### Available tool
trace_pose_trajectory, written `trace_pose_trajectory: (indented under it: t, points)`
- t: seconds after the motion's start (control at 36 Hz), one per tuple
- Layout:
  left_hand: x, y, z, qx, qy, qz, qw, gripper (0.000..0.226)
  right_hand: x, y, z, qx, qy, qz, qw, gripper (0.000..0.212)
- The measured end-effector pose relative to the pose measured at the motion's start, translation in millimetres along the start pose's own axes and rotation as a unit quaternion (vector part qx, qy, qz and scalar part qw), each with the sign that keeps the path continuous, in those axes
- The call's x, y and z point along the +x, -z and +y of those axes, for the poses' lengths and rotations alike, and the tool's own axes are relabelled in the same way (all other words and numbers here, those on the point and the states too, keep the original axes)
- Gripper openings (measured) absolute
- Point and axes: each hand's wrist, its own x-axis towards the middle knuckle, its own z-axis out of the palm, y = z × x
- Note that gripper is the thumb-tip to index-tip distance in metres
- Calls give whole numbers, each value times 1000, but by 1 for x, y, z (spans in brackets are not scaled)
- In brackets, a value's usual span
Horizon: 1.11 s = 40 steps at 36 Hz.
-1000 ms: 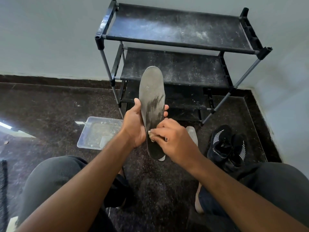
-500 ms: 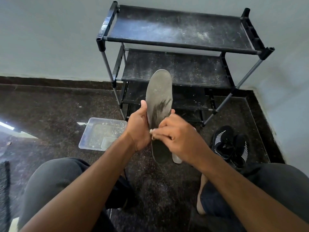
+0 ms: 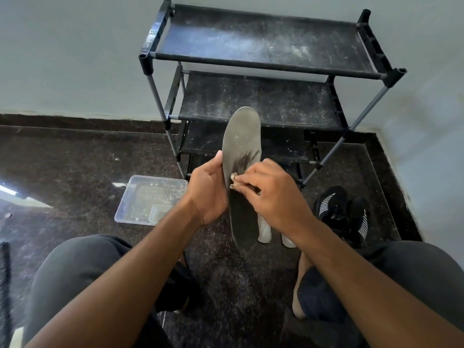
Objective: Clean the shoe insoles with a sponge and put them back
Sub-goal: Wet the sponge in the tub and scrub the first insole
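My left hand (image 3: pixel 209 189) grips a long grey insole (image 3: pixel 241 136) by its left edge and holds it upright in front of me. The lower half of the insole is dark and wet, the upper half dusty grey. My right hand (image 3: pixel 271 194) pinches a small tan sponge (image 3: pixel 233 180) and presses it on the middle of the insole. A second light-coloured insole (image 3: pixel 264 231) lies on the floor behind, mostly hidden. A pair of black shoes (image 3: pixel 344 212) with white stripes sits on the floor to the right.
A clear plastic tray (image 3: pixel 150 199) with water rests on the dark stone floor to the left. A dusty black three-shelf rack (image 3: pixel 263 43) stands against the wall ahead. My knees frame the bottom of the view.
The insole and both hands have drifted slightly right and up. The sponge has moved up the insole from the lower part to the middle, and the wet streak has grown.
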Motion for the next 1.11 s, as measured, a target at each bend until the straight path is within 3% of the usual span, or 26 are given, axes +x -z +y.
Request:
trace_pose_trajectory:
  t: [0.22, 0.39, 0.58, 0.78, 0.89, 0.94, 1.11]
  points:
    - [-1, 1, -1, 6, 3, 3, 1000, 69, -7, -5, -3, -3, 62, -90, 994, 15]
    - [-2, -5, -10, 31, -1, -4, 1000, 60, 3, -3, 2, -41, 16, 19, 999, 17]
    - [-3, 0, 1, -5, 11, -14, 1000, 65, -5, -9, -1, -18, 83, -83, 993, 13]
    - [-3, -4, -13, 50, 31, -19, 998, 58, 5, -3, 6, -47, 0, 53, 997, 14]
    - [2, 2, -9, 41, 19, -6, 999, 57, -1, -6, 1, 24, 25, -94, 995, 13]
    - [2, 3, -7, 35, 24, -11, 999, 60, -3, -3, 1, 48, 29, -128, 990, 11]
    - [0, -3, -13, 34, 33, -23, 999, 55, 7, 3, 7, 4, -34, 50, 998, 13]
